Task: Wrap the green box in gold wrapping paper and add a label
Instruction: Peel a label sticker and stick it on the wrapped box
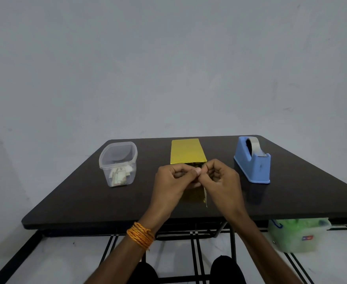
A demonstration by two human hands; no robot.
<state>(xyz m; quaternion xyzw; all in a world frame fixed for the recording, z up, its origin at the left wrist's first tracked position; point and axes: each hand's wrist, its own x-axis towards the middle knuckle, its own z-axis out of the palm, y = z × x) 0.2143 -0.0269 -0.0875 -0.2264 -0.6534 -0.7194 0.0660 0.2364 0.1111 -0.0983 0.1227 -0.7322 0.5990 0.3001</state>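
A box covered in gold wrapping paper (187, 150) stands on the dark table (82, 193), in the middle. No green shows on it. My left hand (172, 181) and my right hand (217, 179) meet in front of its near face, thumbs and fingertips pinched together over a small thing too hidden to name. Both hands cover most of the near face; a thin gold paper edge sticks out at its lower right.
A clear plastic tub (118, 162) with small paper labels inside stands to the left. A blue tape dispenser (252, 160) with a tape roll stands to the right. A pale plastic container (295, 236) sits on the floor under the table's right side.
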